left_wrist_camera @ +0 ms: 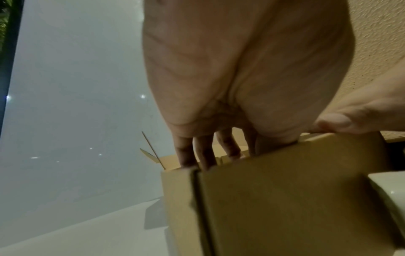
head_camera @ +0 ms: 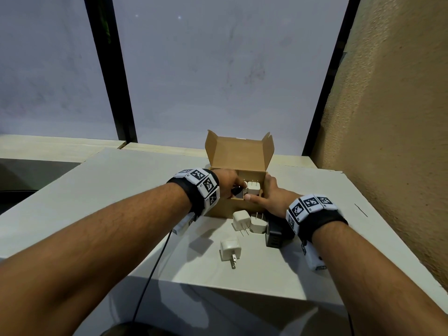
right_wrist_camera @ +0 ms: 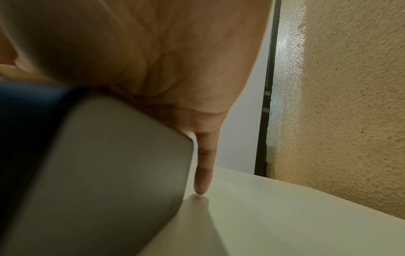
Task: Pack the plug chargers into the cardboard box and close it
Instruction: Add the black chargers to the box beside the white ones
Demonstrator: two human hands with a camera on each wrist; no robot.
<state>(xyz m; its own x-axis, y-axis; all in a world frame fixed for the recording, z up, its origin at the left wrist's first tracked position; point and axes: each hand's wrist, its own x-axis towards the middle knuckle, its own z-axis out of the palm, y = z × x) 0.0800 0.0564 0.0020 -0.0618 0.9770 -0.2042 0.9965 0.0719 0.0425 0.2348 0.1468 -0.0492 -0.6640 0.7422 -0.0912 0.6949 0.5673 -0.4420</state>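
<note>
The open cardboard box (head_camera: pixel 238 209) stands mid-table with its lid (head_camera: pixel 240 151) raised. My left hand (head_camera: pixel 229 184) reaches into the box from the left and pinches a black charger (head_camera: pixel 237 192). A white charger (head_camera: pixel 253 189) stands inside beside it, prongs up. My right hand (head_camera: pixel 268 196) holds the box's right front corner, thumb on the front rim. In the left wrist view my fingers (left_wrist_camera: pixel 203 155) dip behind the box wall (left_wrist_camera: pixel 285 199). In front of the box lie three white chargers (head_camera: pixel 240 219) (head_camera: pixel 257 223) (head_camera: pixel 230 250) and a black block charger (head_camera: pixel 276 235).
The white table (head_camera: pixel 121 190) ends in a front edge just below the loose chargers. A rough tan wall (head_camera: pixel 388 141) stands close on the right, a window pane behind. A black cable (head_camera: pixel 155 263) hangs off the front edge. My right little finger (right_wrist_camera: pixel 202 173) touches the tabletop.
</note>
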